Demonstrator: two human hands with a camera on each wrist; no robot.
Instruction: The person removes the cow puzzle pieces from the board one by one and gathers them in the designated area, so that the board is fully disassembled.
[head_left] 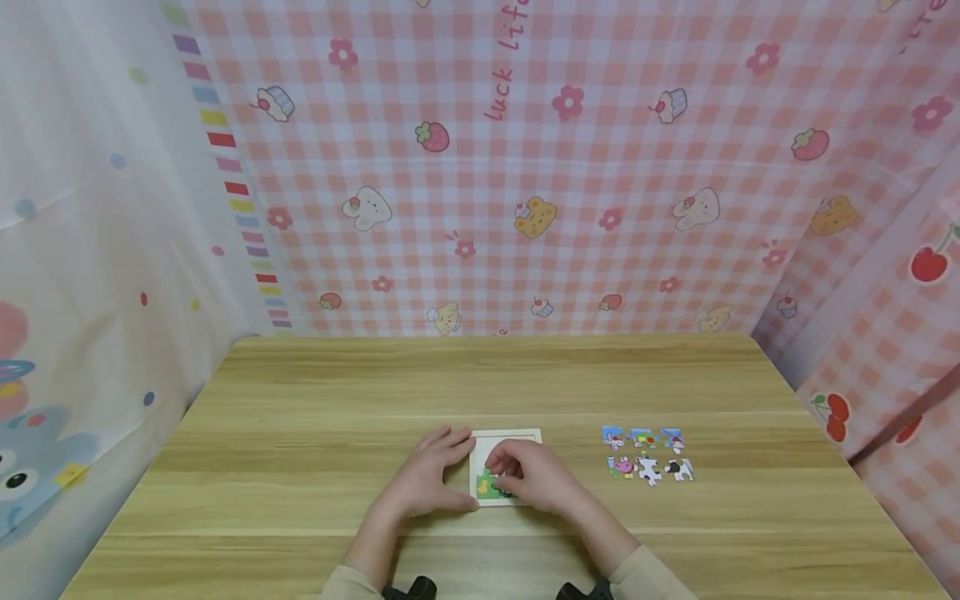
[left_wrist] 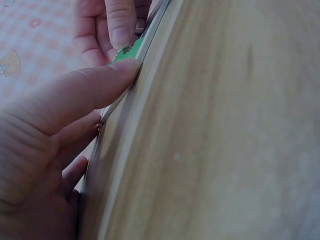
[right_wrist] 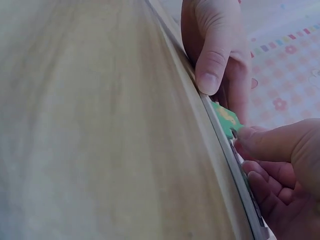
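A small puzzle frame [head_left: 531,434] with a pale rim lies on the table, partly hidden under the hands. In its lower left corner sits a green puzzle piece [head_left: 486,486] with a yellow figure, also visible in the right wrist view. My left hand [head_left: 426,475] rests along the frame's left side, thumb by the near corner, forefinger by the far one. Over the frame, the right hand [head_left: 536,477] has its fingers curled, thumb and fingertips at a darker puzzle piece [head_left: 505,492] beside the green one. The fingers hide most of that piece.
To the right of the frame, several loose puzzle pieces [head_left: 648,471] lie in two rows on the wooden table [head_left: 337,392]. A pink checked cloth [head_left: 480,167] hangs behind the table's far edge, with more cloth at both sides.
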